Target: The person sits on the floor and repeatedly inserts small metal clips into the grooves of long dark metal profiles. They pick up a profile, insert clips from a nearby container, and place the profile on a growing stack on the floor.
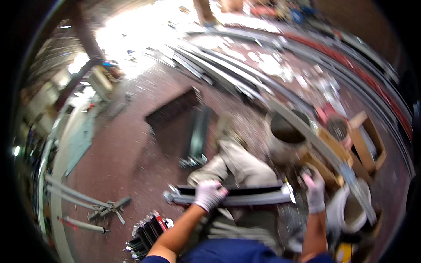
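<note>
My left hand (pixel 209 194), in a white glove, grips a short curved metal channel section (pixel 245 195) that lies crosswise in front of me, dark on top with grey sides. My right hand (pixel 315 189), also gloved, is raised at the channel's right end, close to a long grey metal strip (pixel 302 127) that runs diagonally past it. Whether the right hand holds the channel or the strip is blurred. My legs in light trousers (pixel 239 164) show beyond the channel.
A round bucket (pixel 287 131) and a white bucket (pixel 351 210) stand at the right beside wooden boxes (pixel 368 140). Long metal profiles (pixel 219 70) lie across the red floor beyond. Short metal pieces (pixel 147 232) and rods (pixel 83 197) lie at the lower left.
</note>
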Action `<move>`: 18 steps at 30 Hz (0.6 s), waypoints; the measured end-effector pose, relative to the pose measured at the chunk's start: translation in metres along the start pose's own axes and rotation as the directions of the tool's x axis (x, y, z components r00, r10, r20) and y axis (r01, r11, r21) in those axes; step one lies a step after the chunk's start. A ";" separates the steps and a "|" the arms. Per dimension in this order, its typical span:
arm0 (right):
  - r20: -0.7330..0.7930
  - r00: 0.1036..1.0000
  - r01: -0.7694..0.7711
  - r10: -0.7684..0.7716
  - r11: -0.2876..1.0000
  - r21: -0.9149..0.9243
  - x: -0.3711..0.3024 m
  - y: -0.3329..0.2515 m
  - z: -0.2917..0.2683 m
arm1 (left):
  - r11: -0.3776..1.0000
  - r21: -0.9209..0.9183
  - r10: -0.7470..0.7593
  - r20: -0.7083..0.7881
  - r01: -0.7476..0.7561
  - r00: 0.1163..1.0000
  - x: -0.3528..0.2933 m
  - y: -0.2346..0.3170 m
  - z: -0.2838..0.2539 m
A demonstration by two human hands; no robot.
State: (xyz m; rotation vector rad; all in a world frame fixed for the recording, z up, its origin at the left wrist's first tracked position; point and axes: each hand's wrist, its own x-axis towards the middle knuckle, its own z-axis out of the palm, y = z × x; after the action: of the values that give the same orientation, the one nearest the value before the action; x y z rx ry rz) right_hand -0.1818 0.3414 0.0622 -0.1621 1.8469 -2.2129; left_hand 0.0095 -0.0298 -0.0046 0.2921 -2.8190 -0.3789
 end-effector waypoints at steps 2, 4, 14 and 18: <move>-0.011 0.999 -0.033 0.032 0.999 -0.033 -0.004 0.010 -0.009 | 0.986 -0.048 -0.149 0.201 0.162 0.968 -0.002 0.007 -0.002; 0.007 1.000 -0.021 0.021 0.999 0.027 -0.003 0.023 -0.026 | 0.977 -0.050 -0.196 0.176 0.208 0.965 -0.003 0.014 -0.005; -0.065 0.998 0.024 -0.011 0.977 0.210 -0.007 0.037 -0.035 | 0.969 -0.069 -0.218 0.205 0.237 0.954 0.004 0.019 -0.007; -0.029 0.998 0.068 -0.063 0.957 0.282 -0.003 0.045 -0.026 | 0.959 -0.098 -0.239 0.219 0.265 0.946 0.003 0.017 -0.007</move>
State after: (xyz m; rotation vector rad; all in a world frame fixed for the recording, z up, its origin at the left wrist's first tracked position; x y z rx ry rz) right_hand -0.1797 0.3594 0.0134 -0.1491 1.5307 -2.5021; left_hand 0.0064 -0.0160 0.0073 0.6234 -2.9459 -0.6773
